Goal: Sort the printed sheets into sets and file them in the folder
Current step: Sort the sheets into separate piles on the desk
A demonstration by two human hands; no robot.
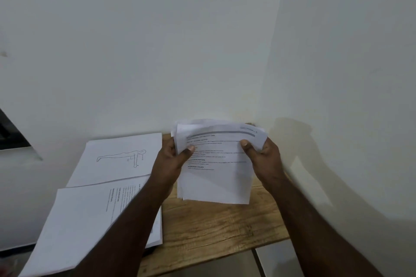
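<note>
On the table's (225, 227) left edge lie two sheets: a figure drawing (117, 159) behind, a text page (90, 220) in front, partly hidden by the left forearm. Toward the back right corner, the left hand (171, 159) and right hand (261, 155) grip a stack (216, 177) upright between them, thumbs on its front.

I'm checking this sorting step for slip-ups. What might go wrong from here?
1. The stack is held upright by the left hand and right hand at its upper edges only; its sheets are already fanned, so some may slide out.
2. The near pile overhangs the table edge; a forearm nudge could tip it off.
</note>
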